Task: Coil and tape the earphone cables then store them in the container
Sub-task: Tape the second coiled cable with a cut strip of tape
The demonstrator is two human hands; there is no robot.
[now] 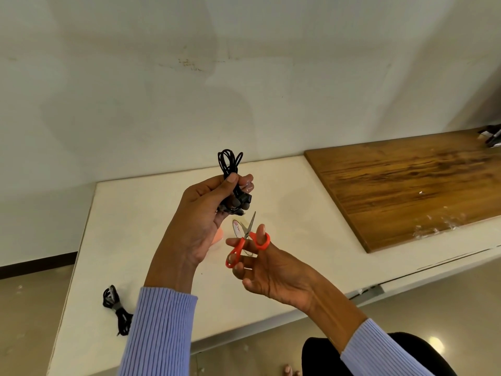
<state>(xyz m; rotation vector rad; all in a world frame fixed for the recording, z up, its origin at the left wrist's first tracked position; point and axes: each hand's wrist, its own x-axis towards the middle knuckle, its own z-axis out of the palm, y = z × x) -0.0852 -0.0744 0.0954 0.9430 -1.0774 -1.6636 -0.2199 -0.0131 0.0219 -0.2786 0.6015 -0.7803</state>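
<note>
My left hand (pixel 202 213) is raised above the white table (pixel 284 280) and grips a coiled black earphone cable (pixel 230 162); loops stick out above my thumb, and the earbuds hang below my fingers. Just below it, my right hand (pixel 271 270) holds red-handled scissors (pixel 245 240), thumb through one ring, blades pointing up toward the coil. A clear tape roll (pixel 238 226) with a red-and-white core lies on the table behind the scissors, partly hidden. A second black cable coil (pixel 116 308), bound with tape, lies at the table's near left.
A brown wooden board (pixel 406 185) covers the table's right part, with scraps of clear tape (pixel 433 226) stuck near its front edge. Dark objects (pixel 492 135) sit at the far right. A small orange thing (pixel 218 236) peeks out behind my left hand. A wall stands behind the table.
</note>
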